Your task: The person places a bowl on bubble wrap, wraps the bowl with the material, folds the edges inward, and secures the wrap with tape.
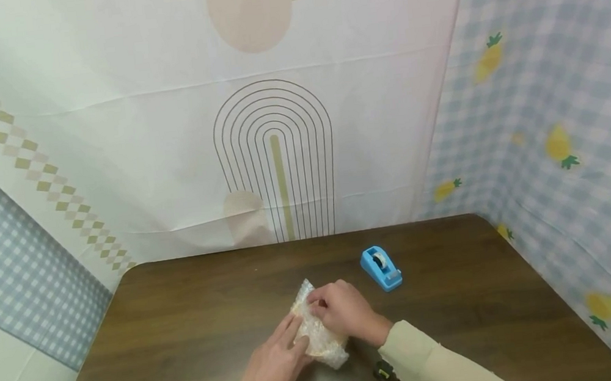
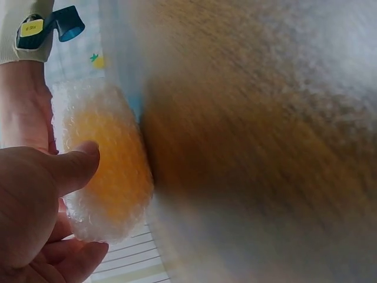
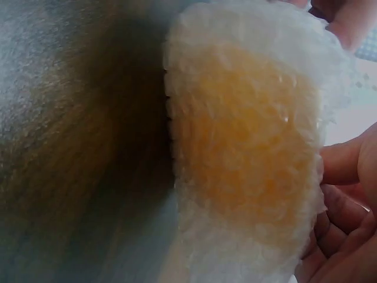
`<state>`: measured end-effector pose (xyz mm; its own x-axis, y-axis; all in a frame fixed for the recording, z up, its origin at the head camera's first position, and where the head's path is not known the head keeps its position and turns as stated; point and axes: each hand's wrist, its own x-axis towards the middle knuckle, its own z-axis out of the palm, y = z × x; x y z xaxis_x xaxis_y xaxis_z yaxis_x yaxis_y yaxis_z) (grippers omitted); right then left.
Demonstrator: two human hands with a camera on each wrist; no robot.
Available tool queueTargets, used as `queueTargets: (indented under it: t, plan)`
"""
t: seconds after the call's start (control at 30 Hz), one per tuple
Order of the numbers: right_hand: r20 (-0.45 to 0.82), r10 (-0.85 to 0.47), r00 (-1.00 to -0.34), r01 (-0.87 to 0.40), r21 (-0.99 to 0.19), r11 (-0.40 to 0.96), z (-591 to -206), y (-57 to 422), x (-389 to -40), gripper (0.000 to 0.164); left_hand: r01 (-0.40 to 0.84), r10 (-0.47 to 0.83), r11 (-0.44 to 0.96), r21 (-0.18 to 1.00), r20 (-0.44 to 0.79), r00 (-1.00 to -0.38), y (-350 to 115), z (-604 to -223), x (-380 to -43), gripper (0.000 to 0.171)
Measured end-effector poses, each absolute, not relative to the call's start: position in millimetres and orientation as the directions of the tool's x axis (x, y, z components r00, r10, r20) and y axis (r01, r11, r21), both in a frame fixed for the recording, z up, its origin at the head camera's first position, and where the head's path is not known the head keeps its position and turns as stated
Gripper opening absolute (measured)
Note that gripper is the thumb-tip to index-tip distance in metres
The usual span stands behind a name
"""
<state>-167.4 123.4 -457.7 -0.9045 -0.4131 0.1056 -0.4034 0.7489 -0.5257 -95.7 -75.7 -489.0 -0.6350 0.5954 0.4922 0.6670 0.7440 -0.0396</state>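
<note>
A bubble-wrapped bundle (image 1: 319,335) lies on the brown table between my hands. Something yellow-orange shows blurrily through the clear wrap (image 3: 247,135); its kind cannot be made out. My left hand (image 1: 275,362) holds the bundle's left side, its thumb (image 2: 76,168) laid along one face and fingers at the lower end in the left wrist view. From the right, my right hand (image 1: 345,310) reaches over the bundle with curled fingers and pinches the wrap near its upper side. In the right wrist view the thumb and fingers meet the wrap's edge.
A light-blue tape dispenser (image 1: 381,268) with a roll in it stands on the table (image 1: 194,299), beyond my right hand. A dark wrist device (image 1: 382,372) sits by the right sleeve. Patterned cloths (image 1: 169,148) hang behind the table and on both sides.
</note>
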Motion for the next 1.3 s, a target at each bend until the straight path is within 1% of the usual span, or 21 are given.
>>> queueTargets:
  t: [0.13,0.23,0.33,0.47,0.57,0.63,0.7,0.77,0.8,0.83,0.9,0.97,1.0,1.03,1.07,1.17,1.23,1.3]
  plan:
    - [0.102,-0.422,-0.901,-0.41,-0.518,0.751,-457,122,-166,0.022,0.665,0.591,0.746,-0.039,0.5,-0.633,-75,-488,-96,0.029]
    - [0.083,-0.419,-0.904,-0.395,-0.536,0.746,-458,121,-165,0.031,0.667,0.595,0.744,-0.038,0.491,-0.636,-75,-488,-96,0.028]
    - [0.101,-0.424,-0.9,-0.41,-0.528,0.744,-459,119,-165,0.039,0.671,0.604,0.74,-0.035,0.475,-0.64,-76,-488,-96,0.027]
    - [0.152,-0.427,-0.892,-0.446,-0.461,0.768,-460,116,-167,0.041,0.673,0.612,0.738,-0.048,0.468,-0.637,-76,-487,-96,0.027]
    - [0.151,-0.393,-0.907,-0.42,-0.389,0.82,-460,112,-168,0.041,0.671,0.61,0.739,-0.051,0.471,-0.637,-76,-487,-96,0.027]
    - [0.141,-0.365,-0.92,-0.392,-0.341,0.855,-459,111,-169,0.046,0.67,0.608,0.741,-0.046,0.469,-0.64,-76,-486,-96,0.027]
    - [0.151,-0.36,-0.921,-0.389,-0.296,0.872,-457,111,-170,0.049,0.668,0.608,0.743,-0.048,0.466,-0.642,-76,-486,-96,0.027]
    - [0.217,-0.406,-0.888,-0.454,-0.263,0.851,-456,114,-171,0.047,0.666,0.609,0.744,-0.058,0.469,-0.64,-76,-487,-97,0.027]
    - [0.258,-0.452,-0.854,-0.51,-0.244,0.825,-456,116,-172,0.044,0.664,0.61,0.744,-0.067,0.471,-0.637,-76,-487,-97,0.027]
    - [0.299,-0.507,-0.808,-0.576,-0.22,0.787,-456,118,-173,0.04,0.664,0.613,0.744,-0.076,0.474,-0.632,-76,-487,-97,0.028]
    - [0.357,-0.623,-0.696,-0.7,-0.144,0.7,-455,123,-176,0.034,0.665,0.616,0.742,-0.084,0.476,-0.627,-76,-487,-97,0.028]
    - [0.335,-0.722,-0.605,-0.783,-0.087,0.615,-456,127,-180,0.032,0.669,0.62,0.739,-0.081,0.471,-0.628,-75,-486,-97,0.027]
    - [0.298,-0.759,-0.579,-0.807,-0.071,0.587,-457,129,-182,0.032,0.671,0.622,0.738,-0.078,0.465,-0.63,-75,-486,-97,0.027]
    - [0.251,-0.786,-0.565,-0.82,-0.063,0.569,-458,131,-184,0.032,0.673,0.624,0.736,-0.075,0.459,-0.632,-75,-486,-97,0.026]
    - [0.198,-0.8,-0.566,-0.822,-0.064,0.566,-459,132,-186,0.033,0.676,0.627,0.734,-0.067,0.451,-0.636,-75,-486,-97,0.026]
    - [0.071,-0.807,-0.587,-0.809,-0.093,0.58,-462,134,-191,0.037,0.677,0.631,0.733,-0.065,0.437,-0.641,-74,-485,-96,0.025]
    - [0.046,-0.799,-0.6,-0.798,-0.11,0.593,-464,134,-195,0.037,0.677,0.633,0.732,-0.075,0.439,-0.637,-74,-485,-96,0.025]
    - [0.063,-0.794,-0.605,-0.794,-0.122,0.595,-466,132,-199,0.037,0.675,0.634,0.732,-0.085,0.447,-0.631,-75,-485,-96,0.027]
